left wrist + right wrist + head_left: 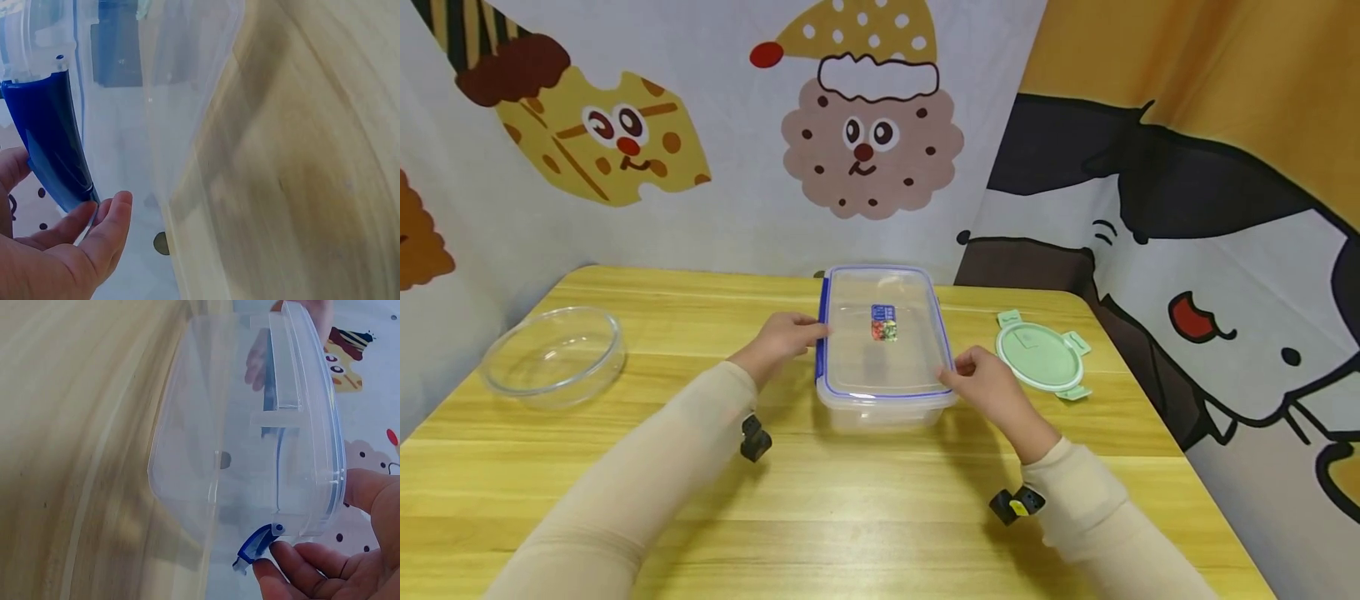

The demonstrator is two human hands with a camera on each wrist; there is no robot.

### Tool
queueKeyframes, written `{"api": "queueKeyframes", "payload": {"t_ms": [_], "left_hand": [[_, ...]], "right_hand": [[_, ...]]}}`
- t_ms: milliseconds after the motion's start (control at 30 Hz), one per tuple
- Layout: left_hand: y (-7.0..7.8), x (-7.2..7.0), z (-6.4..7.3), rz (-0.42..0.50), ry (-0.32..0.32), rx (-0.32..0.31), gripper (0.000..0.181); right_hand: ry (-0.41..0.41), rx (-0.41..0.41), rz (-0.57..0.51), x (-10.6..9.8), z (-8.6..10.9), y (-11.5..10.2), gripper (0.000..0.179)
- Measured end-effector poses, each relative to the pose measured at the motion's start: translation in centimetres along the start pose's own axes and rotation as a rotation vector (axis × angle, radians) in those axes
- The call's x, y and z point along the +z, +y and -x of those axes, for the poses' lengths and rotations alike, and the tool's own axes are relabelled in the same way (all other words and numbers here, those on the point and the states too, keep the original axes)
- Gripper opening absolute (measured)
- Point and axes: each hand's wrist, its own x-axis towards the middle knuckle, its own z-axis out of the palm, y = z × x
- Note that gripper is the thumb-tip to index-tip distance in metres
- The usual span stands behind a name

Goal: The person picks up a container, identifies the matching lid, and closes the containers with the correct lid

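A clear plastic food container point(883, 417) stands on the table, its lid point(865, 367) on top with a blue seal and a small sticker. At the left side, my left hand point(784, 340) has its thumb and fingers round a blue latch point(50, 131), which hangs along the container's side. My right hand point(996, 396) holds the near right corner, with its thumb on the lid's edge. In the right wrist view, the fingers of that hand touch a blue latch point(256, 544) that sticks outward from the rim.
A round clear bowl point(553, 387) sits on the left of the wooden table point(865, 517). To the right lies a round green lid point(1041, 358) with its flaps spread. Behind the table hangs a cartoon-printed cloth point(730, 233).
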Motion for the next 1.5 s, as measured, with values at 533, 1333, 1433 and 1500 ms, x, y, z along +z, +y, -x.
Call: {"api": "queueKeyframes", "payload": {"t_ms": [533,1333,1433,1500], "left_hand": [[0.3,-1.3,-1.4,-0.14,0.041,-0.003,0.053],[-1.5,-2.3,3.6,-0.139,-0.119,0.034,0.073],[-2.0,-2.3,4.3,-0.148,-0.133,0.045,0.075],[-2.4,-2.1,4.8,-0.148,-0.139,0.043,0.075]], "right_hand": [[0.032,-0.048,0.306,1.2,1.7,-2.7,0.041],[0.0,-0.135,0.066,-2.4,-4.6,0.9,0.053],[-0.002,-0.145,0.042,-2.7,-5.8,1.1,0.052],[-0.011,-0.135,0.031,-2.9,-6.5,1.2,0.053]]}}
